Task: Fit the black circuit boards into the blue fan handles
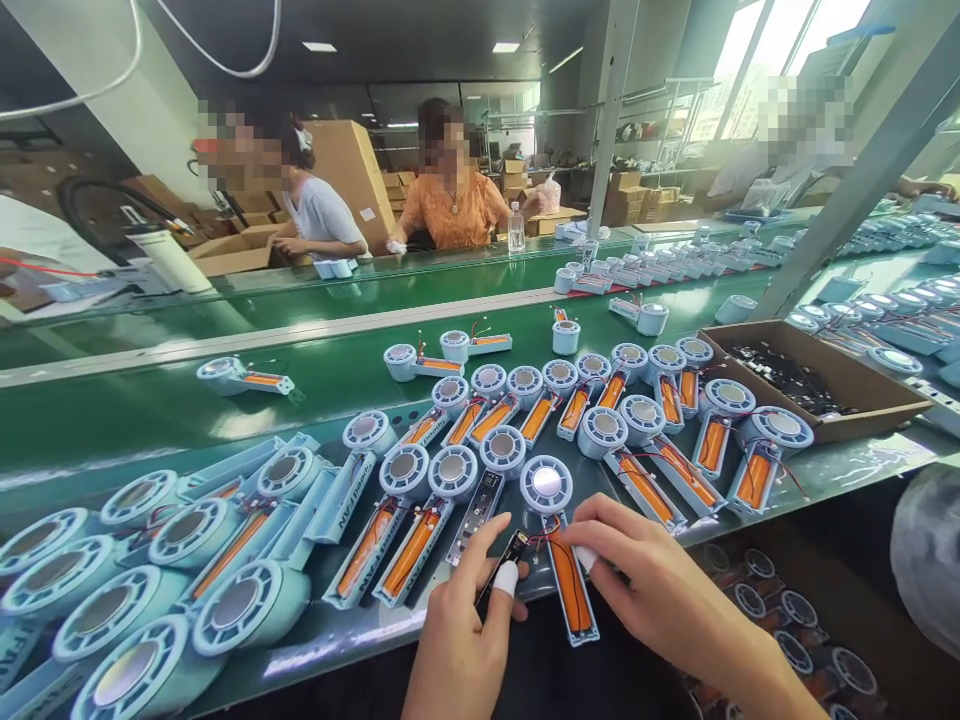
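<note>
Black circuit board (pixel 513 546) pinched between thumb and fingers of the left hand (pixel 474 618), right there beside the pale blue fan (pixel 546 485), whose handle (pixel 583 637) juts past the front edge of the bench (pixel 851 470)! And the right hand (pixel 637 562) has its fingers bunched by the thin wires (pixel 537 541) and orange battery (pixel 574 598), though whether they're gripping wire or casing, I can't tell.

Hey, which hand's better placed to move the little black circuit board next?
Probably the left hand: it holds the circuit board, while the right hand is at the fan beside it.
</note>
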Available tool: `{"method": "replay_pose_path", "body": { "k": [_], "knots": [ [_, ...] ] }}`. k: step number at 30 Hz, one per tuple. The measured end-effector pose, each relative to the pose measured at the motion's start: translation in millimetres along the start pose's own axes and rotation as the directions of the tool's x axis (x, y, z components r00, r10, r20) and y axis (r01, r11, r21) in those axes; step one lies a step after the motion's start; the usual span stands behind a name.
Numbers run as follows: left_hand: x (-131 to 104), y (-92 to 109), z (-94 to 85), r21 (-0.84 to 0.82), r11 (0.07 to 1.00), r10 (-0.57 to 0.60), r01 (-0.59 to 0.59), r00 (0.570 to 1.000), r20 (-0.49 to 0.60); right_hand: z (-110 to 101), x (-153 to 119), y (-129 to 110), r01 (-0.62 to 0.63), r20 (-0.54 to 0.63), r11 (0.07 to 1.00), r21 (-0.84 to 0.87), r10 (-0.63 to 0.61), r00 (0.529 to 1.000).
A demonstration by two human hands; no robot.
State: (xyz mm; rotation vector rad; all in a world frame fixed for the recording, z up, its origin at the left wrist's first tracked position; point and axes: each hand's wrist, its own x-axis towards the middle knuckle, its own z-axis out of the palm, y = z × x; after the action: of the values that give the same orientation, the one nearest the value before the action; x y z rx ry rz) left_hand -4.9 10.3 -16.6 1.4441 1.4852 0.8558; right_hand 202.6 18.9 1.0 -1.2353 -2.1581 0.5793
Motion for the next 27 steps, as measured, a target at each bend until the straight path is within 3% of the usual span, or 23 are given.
{"method": "replay_pose_path", "body": {
  "k": [4,8,12,14,17,19,22,24,27],
  "knots": [
    [0,2,4.6,-0.023,1.000,0.002,-0.001,0.999,0.038,0,2,-15,0.106,0.053,0.976,-0.192,-0.097,0.994],
    [4,-3,2.1,0.006,0.999,0.050,-0.051,0.996,0.068,2,15,-24,0.222,0.148,0.867,-0.447,-0.173,0.974],
    [9,-11,-4.2,0.113,0.980,0.150,-0.164,0.981,0.120,3,23,-18,0.273,0.155,0.822,-0.500,-0.226,0.962],
    [10,-14,-4.2,0.178,0.962,0.187,-0.205,0.976,0.111,4,23,-11,0.247,0.124,0.882,-0.402,-0.215,0.969],
    [8,-14,-0.5,0.286,0.921,0.256,-0.265,0.964,0.068,7,23,-3,0.127,0.001,0.992,-0.021,-0.127,0.992],
    [7,-12,1.9,0.377,0.870,0.312,-0.318,0.947,0.078,10,24,1,0.017,-0.058,0.969,0.248,-0.002,0.998],
    [4,-8,2.4,0.529,0.771,0.335,-0.355,0.932,0.137,14,26,2,-0.156,-0.036,0.858,0.490,0.198,0.979],
    [3,-6,1.4,0.600,0.716,0.334,-0.357,0.930,0.155,14,26,2,-0.215,-0.007,0.802,0.558,0.263,0.965],
    [2,-4,-0.9,0.619,0.693,0.348,-0.370,0.923,0.162,12,27,0,-0.200,0.001,0.812,0.549,0.239,0.971]
  ]
}}
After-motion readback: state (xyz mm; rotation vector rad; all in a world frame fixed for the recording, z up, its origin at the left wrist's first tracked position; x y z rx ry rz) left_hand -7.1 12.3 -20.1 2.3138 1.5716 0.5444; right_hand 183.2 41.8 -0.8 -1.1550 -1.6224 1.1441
